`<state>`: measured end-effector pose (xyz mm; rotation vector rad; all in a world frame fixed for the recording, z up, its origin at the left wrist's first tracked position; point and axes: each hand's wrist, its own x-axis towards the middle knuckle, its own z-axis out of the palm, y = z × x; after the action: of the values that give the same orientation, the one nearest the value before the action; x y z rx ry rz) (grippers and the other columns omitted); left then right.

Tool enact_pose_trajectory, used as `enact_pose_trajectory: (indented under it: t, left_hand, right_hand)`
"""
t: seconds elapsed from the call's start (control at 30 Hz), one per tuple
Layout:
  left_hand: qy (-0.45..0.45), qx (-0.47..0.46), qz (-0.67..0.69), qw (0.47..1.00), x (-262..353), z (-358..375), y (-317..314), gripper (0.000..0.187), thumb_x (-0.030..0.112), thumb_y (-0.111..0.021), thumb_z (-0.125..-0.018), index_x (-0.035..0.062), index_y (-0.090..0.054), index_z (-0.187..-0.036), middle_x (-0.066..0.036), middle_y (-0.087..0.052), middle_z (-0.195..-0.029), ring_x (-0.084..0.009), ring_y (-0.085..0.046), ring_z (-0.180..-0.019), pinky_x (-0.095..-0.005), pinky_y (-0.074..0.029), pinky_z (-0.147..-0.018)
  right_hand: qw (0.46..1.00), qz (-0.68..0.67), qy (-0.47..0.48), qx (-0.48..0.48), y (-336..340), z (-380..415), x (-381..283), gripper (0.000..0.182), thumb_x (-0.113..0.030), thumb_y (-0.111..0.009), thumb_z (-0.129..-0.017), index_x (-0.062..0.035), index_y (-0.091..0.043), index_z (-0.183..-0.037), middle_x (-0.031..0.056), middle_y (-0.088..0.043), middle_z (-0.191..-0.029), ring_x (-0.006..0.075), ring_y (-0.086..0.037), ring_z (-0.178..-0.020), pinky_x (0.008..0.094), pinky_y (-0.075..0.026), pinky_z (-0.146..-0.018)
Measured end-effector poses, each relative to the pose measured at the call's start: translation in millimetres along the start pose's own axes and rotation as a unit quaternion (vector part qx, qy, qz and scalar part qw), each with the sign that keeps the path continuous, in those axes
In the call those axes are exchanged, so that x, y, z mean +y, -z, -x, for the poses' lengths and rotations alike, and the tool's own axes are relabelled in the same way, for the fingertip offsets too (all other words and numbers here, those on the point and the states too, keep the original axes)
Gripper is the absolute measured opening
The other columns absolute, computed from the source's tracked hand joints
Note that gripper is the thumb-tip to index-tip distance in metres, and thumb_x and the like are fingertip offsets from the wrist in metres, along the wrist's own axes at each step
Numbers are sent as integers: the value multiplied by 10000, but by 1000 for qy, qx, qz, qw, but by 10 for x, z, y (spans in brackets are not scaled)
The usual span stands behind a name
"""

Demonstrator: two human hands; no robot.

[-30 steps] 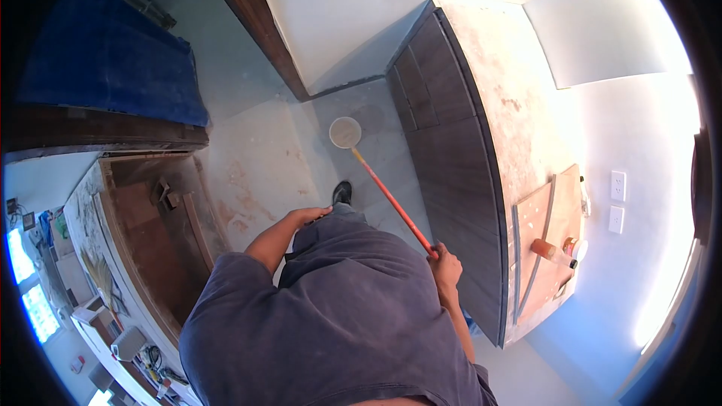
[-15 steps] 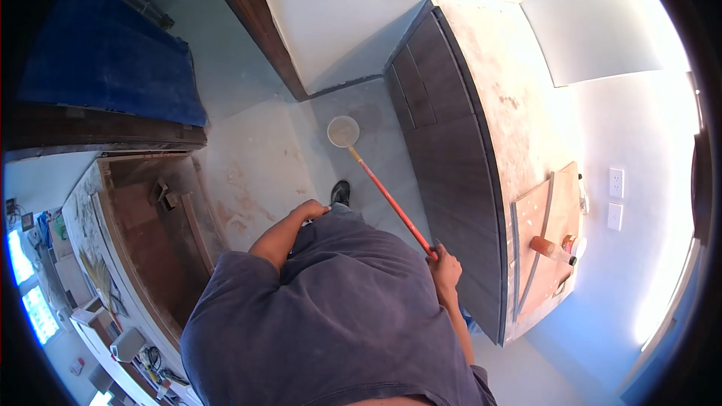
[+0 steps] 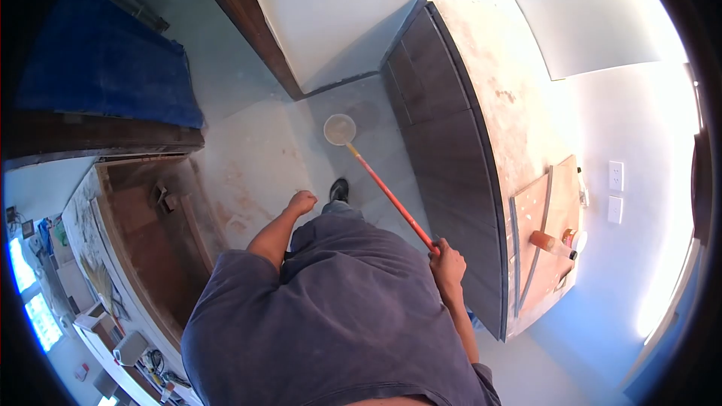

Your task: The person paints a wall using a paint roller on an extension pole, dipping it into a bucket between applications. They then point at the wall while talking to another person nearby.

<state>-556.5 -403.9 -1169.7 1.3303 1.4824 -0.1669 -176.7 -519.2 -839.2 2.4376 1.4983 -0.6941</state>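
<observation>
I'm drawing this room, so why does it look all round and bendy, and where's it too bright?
Head view: wide, rounded distortion with black corners bows the dark wooden cabinet; glare washes out the right edge beside the white wall; the small windows at lower left glow blue-white; the blue sheet sits in shade.

pole (image 3: 392,197) end hidden by right hand (image 3: 449,264)

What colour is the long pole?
Mostly orange-red, the pole shows best in the head view.

Head-height view, facing steeply down.
</observation>
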Motion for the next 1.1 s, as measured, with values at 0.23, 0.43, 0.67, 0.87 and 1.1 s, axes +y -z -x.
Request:
enact_pose_trajectory:
  t: [0.23,0.43,0.67,0.87,1.1]
  left_hand:
    - [6,23,-1,1000,147,-56,-39,368,380,-608,-861,54,-711,-996,-160,-688,-1064,-334,-633,-1040,-424,-490,-892]
    - [26,46,35,998,122,-40,-8,349,379,-621,-856,72,-709,-999,-155,-688,-1061,-325,-632,-1044,-422,-490,-900]
    - [32,61,23,997,-4,23,67,346,393,-637,-855,84,-711,-990,-150,-689,-1064,-323,-636,-1038,-415,-494,-898]
    - [42,57,22,997,-33,-7,48,345,395,-637,-852,84,-711,-983,-153,-691,-1057,-323,-638,-1035,-414,-494,-900]
    - [12,54,9,998,12,-119,-76,323,365,-636,-841,83,-709,-981,-161,-689,-1041,-326,-639,-1027,-417,-496,-895]
  right_hand:
    - [997,52,56,-1,-107,-426,-288,177,-133,-671,-795,-123,-617,-963,144,-683,-747,361,-681,-733,483,-517,-634]
    - [996,14,83,29,-247,-508,-247,173,-130,-667,-789,-120,-620,-955,151,-679,-745,367,-674,-722,486,-512,-627]
    - [998,-3,53,41,-173,-325,-88,205,-198,-719,-776,-142,-651,-962,149,-681,-752,348,-677,-755,465,-509,-662]
    - [997,-10,51,49,230,16,60,174,-163,-693,-794,-140,-639,-958,144,-677,-743,343,-672,-739,462,-501,-665]
    - [996,2,70,51,-171,-284,89,173,-175,-689,-795,-146,-645,-960,139,-688,-770,348,-675,-750,466,-501,-655]
